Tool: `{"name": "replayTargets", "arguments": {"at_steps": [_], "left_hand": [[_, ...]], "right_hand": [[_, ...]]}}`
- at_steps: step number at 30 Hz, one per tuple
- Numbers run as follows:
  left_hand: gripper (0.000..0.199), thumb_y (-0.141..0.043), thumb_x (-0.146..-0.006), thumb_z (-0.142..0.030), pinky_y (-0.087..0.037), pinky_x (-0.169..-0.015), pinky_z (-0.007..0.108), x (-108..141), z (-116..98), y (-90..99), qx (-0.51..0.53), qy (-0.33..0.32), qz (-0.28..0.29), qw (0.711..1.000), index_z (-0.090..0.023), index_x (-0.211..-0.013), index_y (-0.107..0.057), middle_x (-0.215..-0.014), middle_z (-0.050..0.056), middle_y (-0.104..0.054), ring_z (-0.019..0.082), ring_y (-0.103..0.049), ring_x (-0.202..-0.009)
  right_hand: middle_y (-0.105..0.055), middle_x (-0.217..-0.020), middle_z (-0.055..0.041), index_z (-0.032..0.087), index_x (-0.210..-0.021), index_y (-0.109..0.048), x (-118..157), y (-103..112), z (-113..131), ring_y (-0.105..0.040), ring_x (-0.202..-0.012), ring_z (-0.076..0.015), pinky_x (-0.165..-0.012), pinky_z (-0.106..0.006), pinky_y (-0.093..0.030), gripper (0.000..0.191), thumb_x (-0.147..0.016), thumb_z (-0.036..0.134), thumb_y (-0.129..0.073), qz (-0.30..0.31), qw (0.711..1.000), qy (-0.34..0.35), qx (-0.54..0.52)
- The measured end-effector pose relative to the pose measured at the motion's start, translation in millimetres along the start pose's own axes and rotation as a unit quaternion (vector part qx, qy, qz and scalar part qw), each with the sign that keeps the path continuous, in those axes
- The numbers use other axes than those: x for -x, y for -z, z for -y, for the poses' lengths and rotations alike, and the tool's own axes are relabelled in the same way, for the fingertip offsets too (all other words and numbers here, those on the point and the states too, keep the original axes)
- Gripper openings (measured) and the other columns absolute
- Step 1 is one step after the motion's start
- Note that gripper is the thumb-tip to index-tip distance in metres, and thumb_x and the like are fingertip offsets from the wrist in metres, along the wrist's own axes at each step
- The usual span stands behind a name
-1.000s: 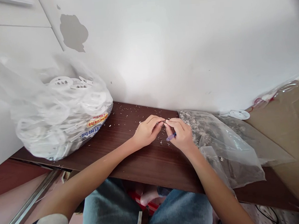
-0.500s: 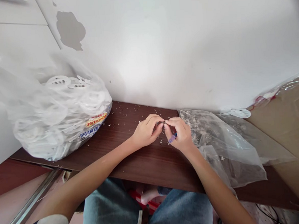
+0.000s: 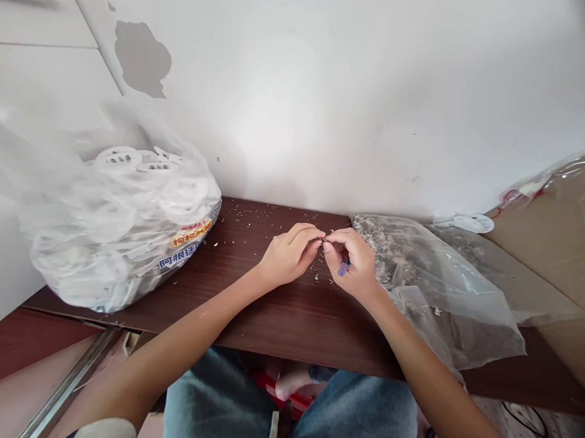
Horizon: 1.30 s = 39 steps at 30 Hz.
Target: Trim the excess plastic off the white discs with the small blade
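My left hand and my right hand meet fingertip to fingertip above the dark brown table. Between their pinched tips is a small dark piece, too small to name. A purple-blue tool handle is tucked in the curled fingers of my right hand; the rest of it is hidden. Tiny pale bits lie scattered on the table around and beyond both hands. Just right of my right hand lies a clear plastic bag with many small pale pieces inside.
A large translucent bag full of white flat round parts stands at the left. White wall rises behind the table. At the right are a white disc-shaped part and a cardboard box with clear plastic over it.
Both hands stay almost in place, fingertips still together. The purple-blue handle in my right hand has tilted and shifted slightly right. The whole view has moved slightly.
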<state>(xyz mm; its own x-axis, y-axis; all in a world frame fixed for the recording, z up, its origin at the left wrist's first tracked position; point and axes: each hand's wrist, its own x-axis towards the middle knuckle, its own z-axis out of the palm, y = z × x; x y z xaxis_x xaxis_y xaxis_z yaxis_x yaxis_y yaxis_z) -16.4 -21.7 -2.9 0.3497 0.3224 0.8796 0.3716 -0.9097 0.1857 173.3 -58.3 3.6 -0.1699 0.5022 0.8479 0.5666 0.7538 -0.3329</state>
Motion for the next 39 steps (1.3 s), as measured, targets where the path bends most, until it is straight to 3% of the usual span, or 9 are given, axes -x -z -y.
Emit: {"name": "replayTargets", "arguments": {"at_steps": [6, 12, 18, 32, 39], "left_hand": [[0.020, -0.056, -0.108, -0.021, -0.064, -0.078, 0.025, 1.5, 1.0, -1.5, 0.044, 0.023, 0.015, 0.999, -0.020, -0.128, -0.060, -0.120, 0.011, -0.073, 0.017, -0.073, -0.108], [0.020, -0.056, -0.107, -0.018, -0.064, -0.083, 0.027, 1.4, 1.0, -2.5, 0.084, 0.043, 0.019, 0.995, -0.021, -0.127, -0.061, -0.120, 0.010, -0.074, 0.018, -0.072, -0.115], [0.026, -0.054, -0.107, -0.016, -0.064, -0.094, 0.031, 0.9, 1.4, -3.1, 0.095, 0.014, 0.011, 0.995, -0.020, -0.132, -0.061, -0.127, 0.010, -0.074, 0.018, -0.072, -0.122], [0.020, -0.061, -0.105, -0.019, -0.065, -0.088, 0.031, -2.8, 3.7, -0.8, 0.051, -0.013, -0.015, 0.999, -0.019, -0.126, -0.062, -0.117, 0.010, -0.076, 0.018, -0.074, -0.110], [0.016, -0.055, -0.107, -0.018, -0.063, -0.079, 0.030, -1.1, 8.2, -1.4, -0.032, -0.052, 0.006, 0.998, -0.018, -0.123, -0.058, -0.112, 0.010, -0.077, 0.019, -0.076, -0.102]], "right_hand": [[-0.064, -0.090, -0.0028, 0.024, -0.105, -0.062, -1.0, 1.4, 1.1, -0.050, -0.061, -0.0123, -0.055, -0.029, -0.042, 0.008, -0.101, 0.017, -0.063, 0.010, 0.999, -0.019, -0.024], [-0.066, -0.092, -0.0032, 0.024, -0.107, -0.062, -0.5, 0.9, -1.5, -0.051, -0.062, -0.0124, -0.058, -0.030, -0.044, 0.012, -0.100, 0.015, -0.065, 0.012, 1.000, 0.004, -0.010], [-0.066, -0.092, -0.0035, 0.024, -0.106, -0.062, 1.5, 0.9, -1.8, -0.052, -0.063, -0.0128, -0.059, -0.031, -0.045, 0.007, -0.101, 0.019, -0.064, 0.021, 1.000, -0.011, -0.001], [-0.066, -0.095, -0.0042, 0.024, -0.110, -0.065, 1.6, -0.1, 3.1, -0.055, -0.068, -0.0140, -0.060, -0.031, -0.044, 0.008, -0.104, 0.020, -0.059, 0.012, 0.994, -0.069, -0.079], [-0.059, -0.083, -0.0004, 0.023, -0.098, -0.061, -0.7, 2.7, 3.3, -0.048, -0.060, -0.0123, -0.055, -0.029, -0.040, 0.005, -0.103, 0.023, -0.060, 0.071, 0.983, -0.117, -0.123]]}}
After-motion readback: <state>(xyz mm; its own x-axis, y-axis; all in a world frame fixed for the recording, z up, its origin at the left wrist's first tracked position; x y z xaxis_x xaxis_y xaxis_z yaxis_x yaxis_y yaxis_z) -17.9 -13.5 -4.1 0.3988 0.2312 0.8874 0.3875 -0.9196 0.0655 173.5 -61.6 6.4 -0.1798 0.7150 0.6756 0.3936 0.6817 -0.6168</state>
